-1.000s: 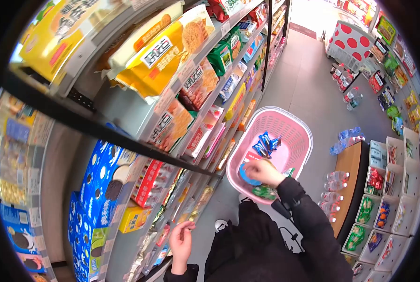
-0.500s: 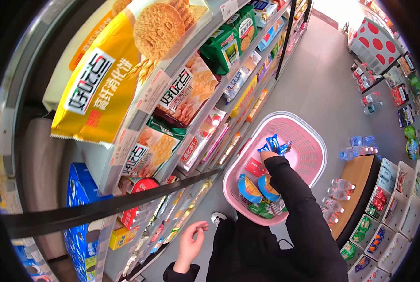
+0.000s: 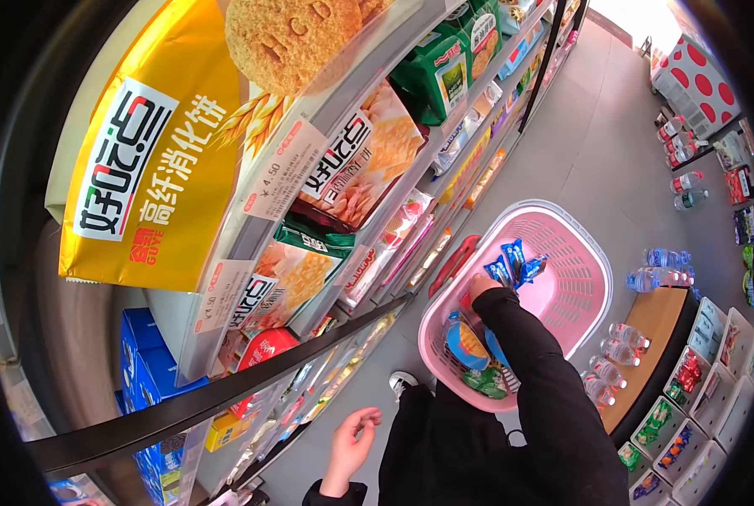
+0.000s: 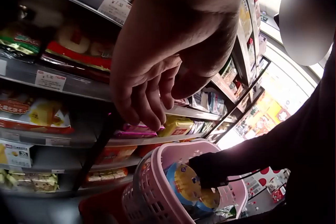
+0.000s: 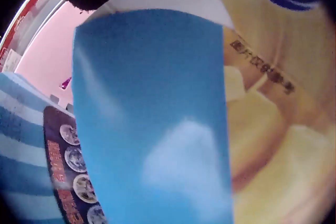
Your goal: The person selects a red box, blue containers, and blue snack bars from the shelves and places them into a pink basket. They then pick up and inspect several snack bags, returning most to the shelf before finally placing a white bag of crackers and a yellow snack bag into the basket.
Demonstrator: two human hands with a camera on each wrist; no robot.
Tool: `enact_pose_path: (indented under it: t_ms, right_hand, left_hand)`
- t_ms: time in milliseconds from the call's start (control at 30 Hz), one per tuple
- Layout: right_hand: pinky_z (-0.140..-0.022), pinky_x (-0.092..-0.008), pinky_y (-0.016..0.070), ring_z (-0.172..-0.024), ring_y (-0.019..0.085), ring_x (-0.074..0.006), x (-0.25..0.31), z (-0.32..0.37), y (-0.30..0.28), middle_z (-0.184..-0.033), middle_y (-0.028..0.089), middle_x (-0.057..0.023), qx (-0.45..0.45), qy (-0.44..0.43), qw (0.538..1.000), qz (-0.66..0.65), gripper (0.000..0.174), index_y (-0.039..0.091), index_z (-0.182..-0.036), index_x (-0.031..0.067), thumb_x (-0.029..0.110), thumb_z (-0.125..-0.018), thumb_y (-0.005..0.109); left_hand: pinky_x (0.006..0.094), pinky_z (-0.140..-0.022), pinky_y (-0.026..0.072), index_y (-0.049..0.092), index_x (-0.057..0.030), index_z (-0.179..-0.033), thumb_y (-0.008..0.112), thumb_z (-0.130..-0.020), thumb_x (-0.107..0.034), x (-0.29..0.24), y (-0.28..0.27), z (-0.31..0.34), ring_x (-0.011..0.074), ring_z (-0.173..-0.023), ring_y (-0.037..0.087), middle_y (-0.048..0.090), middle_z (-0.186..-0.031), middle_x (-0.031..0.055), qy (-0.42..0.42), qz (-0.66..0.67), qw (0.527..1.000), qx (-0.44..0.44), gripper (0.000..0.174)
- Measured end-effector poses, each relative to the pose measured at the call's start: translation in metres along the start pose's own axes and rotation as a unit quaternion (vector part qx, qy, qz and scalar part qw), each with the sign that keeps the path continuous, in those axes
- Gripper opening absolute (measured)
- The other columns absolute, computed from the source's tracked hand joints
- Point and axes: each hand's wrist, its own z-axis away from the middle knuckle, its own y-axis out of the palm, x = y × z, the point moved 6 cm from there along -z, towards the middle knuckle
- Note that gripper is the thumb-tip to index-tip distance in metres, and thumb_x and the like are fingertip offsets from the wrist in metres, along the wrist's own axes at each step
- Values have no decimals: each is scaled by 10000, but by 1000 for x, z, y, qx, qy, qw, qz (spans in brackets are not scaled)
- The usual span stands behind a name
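A pink basket (image 3: 581, 291) stands beside the shelves. My right hand (image 3: 482, 287) reaches down into it, just beside several blue wrapped packets (image 3: 512, 263). The sleeve and the back of the hand hide its fingers, so I cannot tell whether it holds anything. Under that forearm lie two round blue tubs (image 3: 467, 346) with food pictures, and a green packet (image 3: 485, 382). One tub's blue side (image 5: 152, 108) fills most of the right wrist view. My left hand (image 3: 353, 443) hangs by the shelves, fingers loosely curled with nothing in them.
Shelves on the left carry a yellow biscuit bag (image 3: 153, 169), other biscuit packs and blue boxes (image 3: 145, 350). Something red (image 3: 454, 266) sits between basket and shelf. At right are water bottles (image 3: 621, 346), a wooden ledge (image 3: 659, 337) and snack bins (image 3: 689, 371).
My right hand has left a blue tub and moved forward in the basket to the blue packets. The view has shifted closer to the yellow biscuit bag. The left hand stays loose.
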Motion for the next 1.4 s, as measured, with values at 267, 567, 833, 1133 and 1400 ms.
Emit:
enact_pose_path:
  t_ms: [267,567,833,1133,1400]
  right_hand:
    - [-766,-329,445,-907,533,-287,-3,9,-18,-960,531,-208,71,-54,996,17,704,410,-1045,-77,257,-505,714]
    - [-698,-303,460,-823,571,-253,-65,21,-61,-900,556,-214,3,18,994,-112,705,450,-956,-139,334,-495,699]
    - [-559,-303,487,-662,598,-183,-120,34,-49,-825,584,-154,-79,115,907,-397,521,529,-922,-36,276,-546,713]
    - [-677,-316,463,-795,580,-233,-116,50,-68,-872,571,-192,-191,78,929,-308,566,477,-948,-76,248,-532,683]
    - [-689,-325,445,-776,561,-305,-65,150,-185,-809,551,-202,-84,-160,970,-162,553,419,-912,-64,251,-523,654]
  left_hand:
    - [258,-730,426,487,3,-998,436,-790,-13,-2,-4,5,155,-808,559,567,-911,98,5,-17,1000,7,215]
    - [257,-734,426,490,4,-992,445,-785,-16,-18,1,11,142,-811,557,572,-903,93,53,-7,998,12,213]
    - [254,-738,425,496,1,-991,447,-783,-18,-16,-3,23,127,-822,554,574,-904,82,76,-12,997,21,214]
    - [244,-720,421,493,-9,-1009,453,-786,-24,-5,-4,31,124,-817,551,569,-926,74,60,14,998,14,227]
    - [251,-739,409,468,-22,-1067,502,-780,-115,-38,12,13,147,-919,515,539,-990,98,90,-86,987,103,304]
